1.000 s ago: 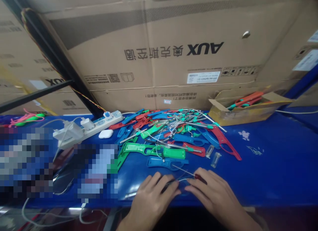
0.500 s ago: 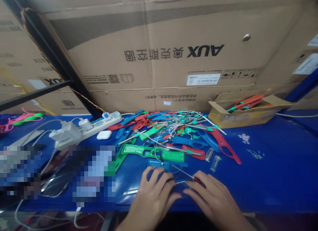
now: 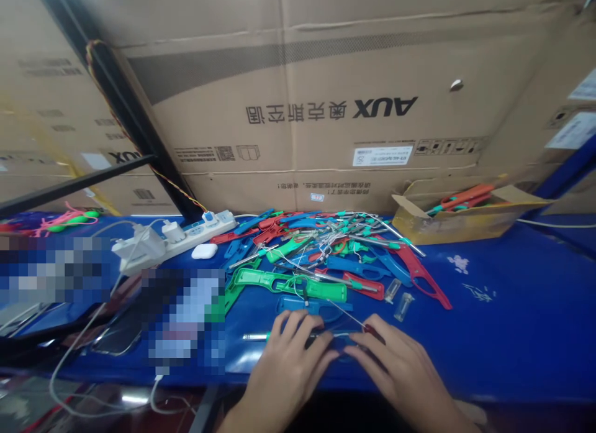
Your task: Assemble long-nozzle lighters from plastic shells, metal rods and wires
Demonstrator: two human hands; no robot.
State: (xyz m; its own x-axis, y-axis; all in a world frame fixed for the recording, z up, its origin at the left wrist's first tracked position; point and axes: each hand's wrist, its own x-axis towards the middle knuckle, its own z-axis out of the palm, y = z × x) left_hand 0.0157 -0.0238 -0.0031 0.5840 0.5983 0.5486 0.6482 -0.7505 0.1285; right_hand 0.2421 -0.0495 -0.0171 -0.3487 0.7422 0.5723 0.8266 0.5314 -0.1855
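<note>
In the head view, small parts are being worked on by two bare hands at the near side of a blue bench (image 3: 516, 340). A metal rod (image 3: 255, 337) is being gripped beneath the curled fingers of the left hand (image 3: 291, 352), with one silvery end being left to jut out on the left. By the right hand (image 3: 395, 358), half closed, a thin-shafted tool (image 3: 369, 328) with a red handle is being clasped, its shaft being aimed far and left toward a blue shell (image 3: 288, 305). A pale thin piece (image 3: 342, 335) is being handled between the two sets of fingertips.

Fitting or adjusting of that piece seems to be the step being carried out; steadiness from the left hand and fine fingertip control from the right are apparently being called for next.

The rod's right end is being covered by the left hand, and most of the tool's handle by the right. Whether the shell is being touched by the tool cannot be told. On the left, a screen (image 3: 190, 321) is being masked by pixelation.
</note>
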